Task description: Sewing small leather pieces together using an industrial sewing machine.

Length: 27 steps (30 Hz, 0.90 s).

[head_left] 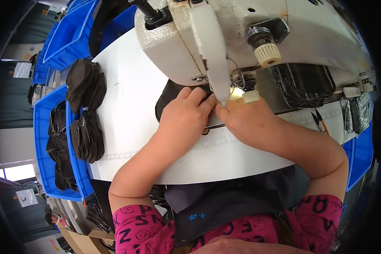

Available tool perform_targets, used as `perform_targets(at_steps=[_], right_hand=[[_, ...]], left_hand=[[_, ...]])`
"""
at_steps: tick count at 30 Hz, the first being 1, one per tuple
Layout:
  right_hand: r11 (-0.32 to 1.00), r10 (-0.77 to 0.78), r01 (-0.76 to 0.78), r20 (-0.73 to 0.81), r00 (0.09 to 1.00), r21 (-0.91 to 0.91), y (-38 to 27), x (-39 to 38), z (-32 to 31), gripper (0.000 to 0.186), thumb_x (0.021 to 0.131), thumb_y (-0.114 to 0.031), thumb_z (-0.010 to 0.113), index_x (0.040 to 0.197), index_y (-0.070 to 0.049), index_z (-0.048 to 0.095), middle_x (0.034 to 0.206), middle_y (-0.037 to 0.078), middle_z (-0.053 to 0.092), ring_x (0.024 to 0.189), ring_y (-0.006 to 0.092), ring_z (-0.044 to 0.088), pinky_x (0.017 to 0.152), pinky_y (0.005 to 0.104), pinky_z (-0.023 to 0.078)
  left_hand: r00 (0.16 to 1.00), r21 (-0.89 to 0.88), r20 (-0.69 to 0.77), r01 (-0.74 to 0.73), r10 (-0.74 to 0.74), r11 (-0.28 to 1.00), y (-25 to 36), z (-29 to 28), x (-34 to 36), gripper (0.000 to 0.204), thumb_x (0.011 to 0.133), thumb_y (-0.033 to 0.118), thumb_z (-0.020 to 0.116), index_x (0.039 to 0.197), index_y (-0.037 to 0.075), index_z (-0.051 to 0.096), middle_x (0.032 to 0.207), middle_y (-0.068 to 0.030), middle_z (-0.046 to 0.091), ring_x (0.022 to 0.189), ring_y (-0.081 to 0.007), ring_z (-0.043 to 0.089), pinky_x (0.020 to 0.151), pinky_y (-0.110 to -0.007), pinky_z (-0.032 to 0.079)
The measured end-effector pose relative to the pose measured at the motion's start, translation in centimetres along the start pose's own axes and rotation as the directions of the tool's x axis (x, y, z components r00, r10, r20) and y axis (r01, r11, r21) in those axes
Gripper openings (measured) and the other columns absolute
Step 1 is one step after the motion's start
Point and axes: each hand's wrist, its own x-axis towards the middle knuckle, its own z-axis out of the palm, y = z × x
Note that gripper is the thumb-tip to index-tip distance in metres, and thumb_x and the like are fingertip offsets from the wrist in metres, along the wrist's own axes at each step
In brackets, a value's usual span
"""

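Black cloth: lies on the tabletop (131, 127) beneath the head of the white sewing machine (169, 55); the black cloth (163, 103) has its rounded end pointing left, and what shows runs roughly left to right.
Long axis: uncertain, since both hands cover much of the piece.
Left hand: the left hand (184, 116) lies palm down on the cloth, forearm slanting up and rightward, elbow bent; its fingers (194, 97) are curled and touching the cloth, whether pinching I cannot tell.
Right hand: the right hand (252, 125) comes in from the right, elbow bent wide, knuckles up, thumb side close to the left fingertips; its grip cannot be told.
Hidden: the right fingertips, behind the machine's front parts; the needle's contact with the cloth.
Hard to make out: a small dark loop (205, 131) just below the cloth.
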Motion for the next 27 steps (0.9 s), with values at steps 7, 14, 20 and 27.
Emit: perform_targets(at_steps=[7,14,20,27], right_hand=[[0.998,-0.001,0.001,0.008,1.0,-0.062,0.1,-0.1,-0.1,0.032,0.08,-0.01,0.068,0.11,0.001,0.067,0.089,0.009,0.07,0.075,0.0235,0.071,0.059,0.0376,0.053],[0.939,-0.157,0.14,-0.027,0.987,-0.314,-0.2,-0.3,0.1,0.039,0.079,-0.014,0.068,0.115,0.002,0.07,0.124,0.018,0.065,0.119,0.0284,0.059,0.084,0.0401,0.054],[0.955,-0.154,0.138,-0.04,0.987,-0.263,-0.1,-0.2,0.1,0.041,0.077,-0.014,0.068,0.113,0.003,0.071,0.126,0.018,0.066,0.116,0.0288,0.059,0.087,0.0395,0.055],[0.963,-0.135,0.129,-0.009,0.991,-0.237,-0.6,0.0,-0.1,0.041,0.076,-0.012,0.067,0.114,0.005,0.07,0.121,0.017,0.067,0.104,0.0252,0.062,0.078,0.0355,0.057]], left_hand=[[0.98,-0.2,0.198,0.075,-0.035,0.977,-2.0,-1.5,0.1,0.041,0.087,0.013,0.068,0.127,0.008,0.073,0.11,-0.0072,0.064,0.105,-0.0262,0.064,0.083,-0.036,0.056],[0.991,-0.385,0.127,0.01,0.042,0.923,-3.9,-0.3,0.0,0.034,0.091,0.018,0.065,0.121,0.007,0.076,0.109,-0.0094,0.068,0.1,-0.0286,0.067,0.083,-0.039,0.057],[0.989,-0.422,0.142,0.1,-0.043,0.901,-3.8,-0.1,0.3,0.024,0.088,0.014,0.069,0.109,0.007,0.078,0.105,-0.0071,0.07,0.098,-0.0281,0.067,0.082,-0.038,0.057],[0.969,-0.142,-0.184,-0.195,0.168,0.97,-3.8,1.2,0.8,0.03,0.081,0.007,0.074,0.111,0.012,0.075,0.109,-0.0015,0.071,0.102,-0.0232,0.069,0.082,-0.036,0.059]])
